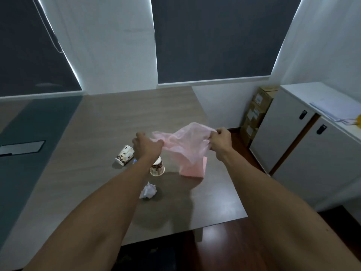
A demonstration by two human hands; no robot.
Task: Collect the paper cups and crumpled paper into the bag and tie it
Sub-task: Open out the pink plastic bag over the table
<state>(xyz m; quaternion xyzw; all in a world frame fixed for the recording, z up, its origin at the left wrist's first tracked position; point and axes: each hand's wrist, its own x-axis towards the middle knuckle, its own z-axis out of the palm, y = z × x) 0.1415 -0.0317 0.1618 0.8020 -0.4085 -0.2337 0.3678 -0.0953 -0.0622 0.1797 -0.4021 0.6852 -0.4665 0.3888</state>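
The person is holding a thin pink plastic bag (185,145) above the wooden table (93,173), both arms reaching forward. The left hand (146,143) is pinching one edge of the bag's mouth with its fingers closed on the film, and the right hand (219,138) is gripping the opposite edge with its fingers curled tight around it, so the plastic is stretching between them while the bag's bottom is hanging down and touching the tabletop. Just left of the left fingers, a paper cup (125,155) printed with coffee beans is lying tipped on its side; under the left wrist a second cup (157,167) is sitting partly hidden by the forearm. A ball of crumpled paper (148,191) is resting nearer the person, below both hands. Beyond the right fingers the table's edge is dropping off to dark floor, with white cabinets (304,133) and stacked cardboard boxes (256,112) standing past it
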